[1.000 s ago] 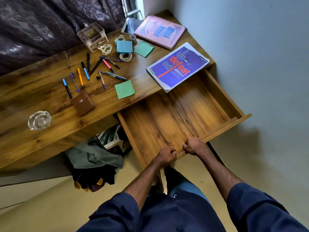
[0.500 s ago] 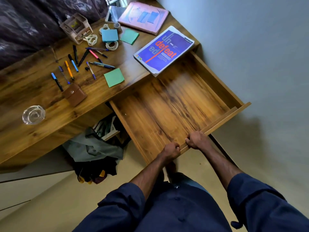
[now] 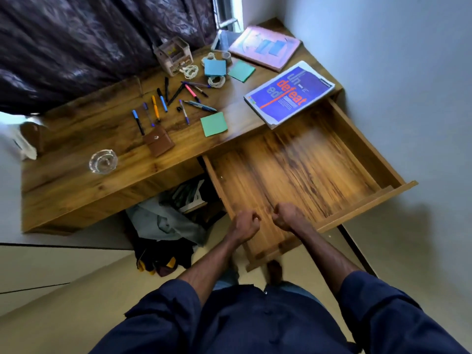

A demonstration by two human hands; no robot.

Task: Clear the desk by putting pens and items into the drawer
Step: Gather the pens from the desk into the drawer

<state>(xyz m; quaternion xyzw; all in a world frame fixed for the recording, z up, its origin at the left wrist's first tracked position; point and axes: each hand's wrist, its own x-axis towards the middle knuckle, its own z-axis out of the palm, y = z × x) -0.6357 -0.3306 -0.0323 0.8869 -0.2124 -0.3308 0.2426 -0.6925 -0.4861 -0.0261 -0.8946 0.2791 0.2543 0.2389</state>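
The wooden drawer (image 3: 319,169) is pulled far out from the desk (image 3: 76,180) and holds nothing. My left hand (image 3: 245,223) and my right hand (image 3: 288,215) hover side by side over the drawer's near end. Both have curled fingers and grip nothing, just inside the drawer front (image 3: 357,213). Several pens (image 3: 161,100) lie scattered on the desk top. Close to them are a green sticky pad (image 3: 214,123) and a brown wallet (image 3: 158,143). A blue pad (image 3: 215,67), another green pad (image 3: 241,70) and coiled white cords (image 3: 216,81) sit further back.
A blue book (image 3: 288,94) overhangs the drawer's back edge, with a pink book (image 3: 265,47) behind it. A clear organizer box (image 3: 173,56) stands by the curtain and a glass ashtray (image 3: 103,160) sits at the left. Clothes (image 3: 166,226) are piled under the desk. A wall is on the right.
Both hands have let go of the drawer front and moved forward over the drawer floor. The drawer came out further and the camera view shifted.
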